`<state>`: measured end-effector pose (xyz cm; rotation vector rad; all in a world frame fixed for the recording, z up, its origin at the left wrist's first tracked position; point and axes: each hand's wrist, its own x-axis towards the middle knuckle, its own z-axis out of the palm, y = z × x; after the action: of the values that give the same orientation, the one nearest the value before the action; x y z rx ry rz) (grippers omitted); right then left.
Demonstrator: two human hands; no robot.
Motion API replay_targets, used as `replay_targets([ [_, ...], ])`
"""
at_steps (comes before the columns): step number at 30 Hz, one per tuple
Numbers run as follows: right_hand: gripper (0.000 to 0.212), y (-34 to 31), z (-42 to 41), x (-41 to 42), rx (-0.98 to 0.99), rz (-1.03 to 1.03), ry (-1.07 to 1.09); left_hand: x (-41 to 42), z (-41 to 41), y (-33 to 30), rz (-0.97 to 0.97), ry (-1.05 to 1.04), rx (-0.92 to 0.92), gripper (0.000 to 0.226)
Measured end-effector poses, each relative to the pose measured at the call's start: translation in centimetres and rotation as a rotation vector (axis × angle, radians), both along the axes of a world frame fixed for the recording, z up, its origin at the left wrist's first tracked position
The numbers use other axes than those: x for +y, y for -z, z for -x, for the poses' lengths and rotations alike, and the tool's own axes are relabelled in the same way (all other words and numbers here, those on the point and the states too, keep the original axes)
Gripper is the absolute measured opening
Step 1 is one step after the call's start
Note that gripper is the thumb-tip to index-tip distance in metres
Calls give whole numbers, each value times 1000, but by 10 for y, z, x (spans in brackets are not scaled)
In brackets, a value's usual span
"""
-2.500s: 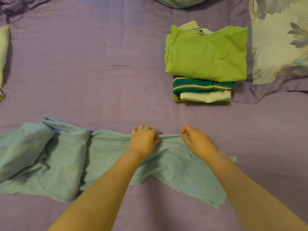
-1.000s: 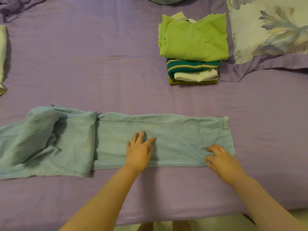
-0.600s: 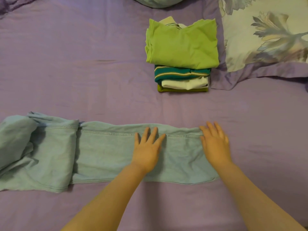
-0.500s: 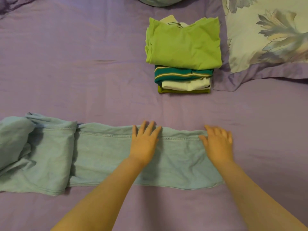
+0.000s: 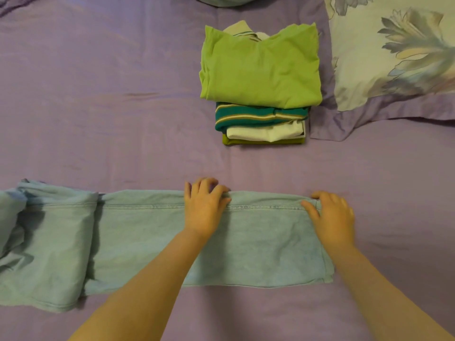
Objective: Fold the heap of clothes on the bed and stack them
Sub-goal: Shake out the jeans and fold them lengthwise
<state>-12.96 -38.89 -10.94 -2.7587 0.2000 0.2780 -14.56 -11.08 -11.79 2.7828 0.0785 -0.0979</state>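
Both hands have slid up to the far seam of the light-blue jeans.

Fingers of the left hand curl over that edge mid-leg; the right hand pinches the hem corner. Earlier they lay flat, smoothing; likely a lift-and-fold comes next. Beyond them sits the folded stack, beside a floral pillow.

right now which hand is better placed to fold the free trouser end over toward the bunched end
Right hand: it grips the light blue jeans at their free right end. The left hand sits mid-length on the far edge.
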Motion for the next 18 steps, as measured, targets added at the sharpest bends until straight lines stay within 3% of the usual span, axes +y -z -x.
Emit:
replay_targets([
  [5,21,1,-16,0,-20,-69,52,-6,-24,-2,-50,-91,3,6],
  [9,59,-3,5,7,-24,-237,252,-23,-13,0,-78,-110,33,23],
  [14,81,-11,48,7,6,-227,335,-52,39,2,-147,151,6,52],
  [18,76,-18,71,13,39,-167,355,-77,64,13,-153,321,80,57],
])
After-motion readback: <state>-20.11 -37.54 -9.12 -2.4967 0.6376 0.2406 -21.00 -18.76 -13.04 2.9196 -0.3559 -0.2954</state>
